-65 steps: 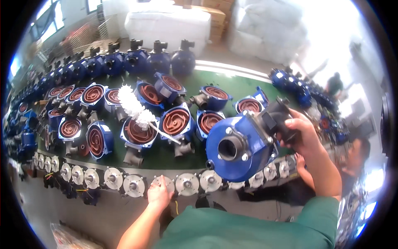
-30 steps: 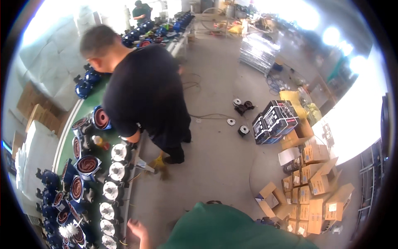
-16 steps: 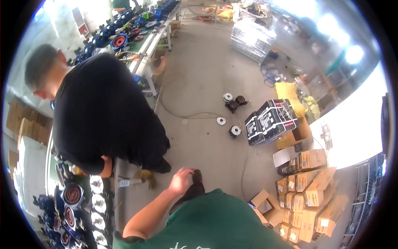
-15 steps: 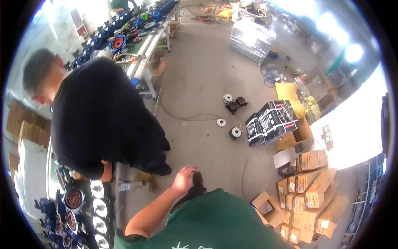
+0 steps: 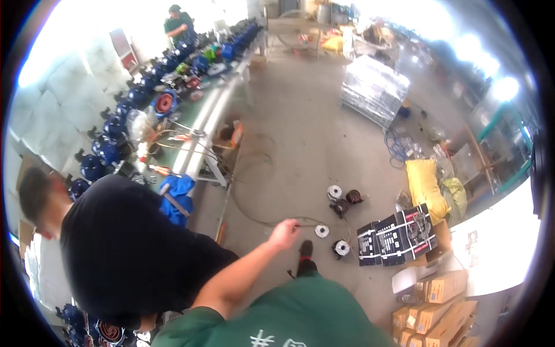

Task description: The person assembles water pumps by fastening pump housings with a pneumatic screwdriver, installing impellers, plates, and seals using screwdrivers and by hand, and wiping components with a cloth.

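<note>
My left hand (image 5: 285, 233) reaches forward above the floor, at the end of my bare forearm. Its fingers are smeared and seem partly bent; nothing shows clearly in them. Behind it on the floor runs a thin cable (image 5: 254, 218). Nearest to the hand lies a silver disc-like part (image 5: 322, 231), a little to its right and apart from it. My right hand is out of view. Below my arm, my dark shoe (image 5: 306, 248) shows on the floor.
At left a person in black (image 5: 133, 248) bends over the workbench (image 5: 199, 124), lined with blue motor-like units (image 5: 107, 149). Another person (image 5: 176, 26) stands far behind. To the right are black strapped boxes (image 5: 396, 236), a yellow sack (image 5: 428, 188), cardboard boxes (image 5: 448, 286) and a wrapped pallet load (image 5: 376, 87).
My left arm has swung forward and right, away from my body. The view has shifted: floor parts and boxes sit lower in it, and more of the far workbench shows.
</note>
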A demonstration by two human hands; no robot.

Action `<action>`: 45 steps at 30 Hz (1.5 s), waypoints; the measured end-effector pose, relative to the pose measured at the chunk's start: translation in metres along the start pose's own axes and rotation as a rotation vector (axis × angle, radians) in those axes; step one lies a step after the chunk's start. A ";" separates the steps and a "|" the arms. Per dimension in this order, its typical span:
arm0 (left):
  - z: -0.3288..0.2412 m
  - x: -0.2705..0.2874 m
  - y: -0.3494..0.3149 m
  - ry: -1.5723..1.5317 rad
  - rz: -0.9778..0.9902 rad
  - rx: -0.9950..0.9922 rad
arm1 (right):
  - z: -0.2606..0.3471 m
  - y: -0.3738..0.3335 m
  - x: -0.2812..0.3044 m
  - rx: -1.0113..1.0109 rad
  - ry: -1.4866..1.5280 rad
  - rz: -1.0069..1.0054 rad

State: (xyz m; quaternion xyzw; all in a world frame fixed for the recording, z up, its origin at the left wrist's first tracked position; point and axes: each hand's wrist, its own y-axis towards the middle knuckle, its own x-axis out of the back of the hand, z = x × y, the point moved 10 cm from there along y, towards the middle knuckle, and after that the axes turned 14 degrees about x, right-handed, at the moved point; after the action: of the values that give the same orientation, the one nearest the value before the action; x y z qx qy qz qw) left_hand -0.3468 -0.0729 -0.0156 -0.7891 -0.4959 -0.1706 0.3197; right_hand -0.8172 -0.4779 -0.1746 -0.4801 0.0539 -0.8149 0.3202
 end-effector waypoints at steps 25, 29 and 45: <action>0.211 0.269 0.448 -1.003 -0.283 0.630 | 0.827 0.331 -0.296 0.086 0.614 0.320; 0.191 0.331 0.500 -1.368 -0.140 0.682 | 1.065 0.236 -0.381 0.382 0.340 0.742; 0.262 0.606 0.529 -1.995 -0.927 0.431 | 1.445 -0.100 -0.684 1.782 -0.210 1.534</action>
State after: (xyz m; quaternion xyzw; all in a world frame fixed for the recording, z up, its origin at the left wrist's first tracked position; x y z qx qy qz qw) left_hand 0.3851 0.3512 -0.0315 -0.2399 -0.7952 0.5251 -0.1853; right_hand 0.5444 0.3108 0.1239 0.0060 -0.2863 -0.1159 0.9511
